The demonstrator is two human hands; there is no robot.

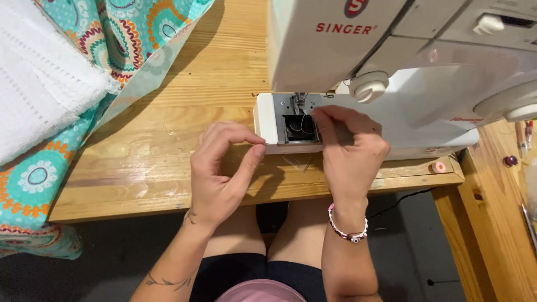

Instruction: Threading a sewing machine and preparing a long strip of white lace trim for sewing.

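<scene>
White sewing machine [391, 50], teal medallion-print fabric [128, 39]

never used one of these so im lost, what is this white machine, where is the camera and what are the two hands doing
The single picture comes from a camera worn on the person's head, looking down at their own hands and lap. The white machine is a sewing machine standing on a wooden table. Its needle sits above an open compartment in the base, the bobbin opening, whose cover is off. The right hand, with a beaded bracelet on the wrist, has its fingertips at the edge of that opening. The left hand pinches at the machine's front edge; whether it holds thread is too fine to tell. Patterned teal fabric and white cloth lie on the left.
</scene>
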